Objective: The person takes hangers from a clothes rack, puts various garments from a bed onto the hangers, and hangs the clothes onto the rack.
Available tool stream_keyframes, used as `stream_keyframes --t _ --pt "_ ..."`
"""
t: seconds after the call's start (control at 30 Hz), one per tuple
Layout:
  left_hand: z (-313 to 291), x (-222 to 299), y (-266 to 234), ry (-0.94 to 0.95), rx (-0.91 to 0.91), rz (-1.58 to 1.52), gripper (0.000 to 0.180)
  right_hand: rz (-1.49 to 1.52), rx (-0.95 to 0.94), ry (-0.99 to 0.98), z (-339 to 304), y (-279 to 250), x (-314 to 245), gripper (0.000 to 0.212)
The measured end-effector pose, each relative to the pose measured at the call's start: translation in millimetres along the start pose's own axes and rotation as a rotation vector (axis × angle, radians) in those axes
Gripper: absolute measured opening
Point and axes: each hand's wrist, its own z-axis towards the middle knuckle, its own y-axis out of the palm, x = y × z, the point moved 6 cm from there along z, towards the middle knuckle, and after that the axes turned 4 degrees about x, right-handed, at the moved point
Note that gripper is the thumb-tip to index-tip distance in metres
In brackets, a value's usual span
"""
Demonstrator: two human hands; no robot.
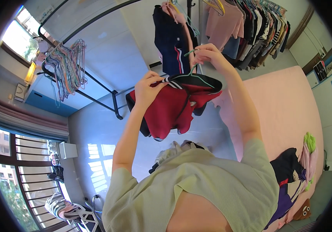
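In front of me hangs a red and black garment [164, 110] with white stripes at its edge, spread over a thin green hanger [192, 70]. My left hand [149, 89] pinches the striped upper edge of the garment at its left side. With closed fingers, my right hand [209, 55] grips the hanger by its hook, above the garment's right side. Part of the hanger is hidden inside the cloth. Just beyond, dark trousers [169, 48] with red and white side stripes hang beside a pink piece of clothing.
A black clothes rack [96, 83] at the left carries a bunch of coloured hangers [67, 65]. Several clothes [251, 33] hang at the far right. The pink bed [278, 104] stands to my right, with dark clothes [288, 168] and a brown plush toy [302, 210] on it.
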Motion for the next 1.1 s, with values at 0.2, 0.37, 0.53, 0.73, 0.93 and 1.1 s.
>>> stream_keyframes --t 0.2,0.37,0.53,0.73,0.93,1.1 --pt "-2 -27 -58 -0.042 0.069 0.124 0.016 -0.033 -0.054 -0.037 34 47 20 0.035" --pt "6 -41 -76 0.103 -0.072 0.343 0.021 0.168 -0.085 -0.049 71 88 26 0.033" --pt "-2 -92 -88 -0.029 -0.225 0.378 0.023 -0.028 -0.237 -0.024 96 138 32 0.026" --pt "1 -132 -122 -0.204 -0.001 0.174 0.021 -0.795 -0.196 -0.318 97 62 75 0.054" --pt "37 -148 -131 -0.249 0.054 0.103 0.019 -0.745 -0.129 -0.084 112 37 108 0.037" --pt "76 -153 -107 -0.191 0.053 -0.038 0.021 -0.816 -0.049 -0.313 139 50 92 0.028"
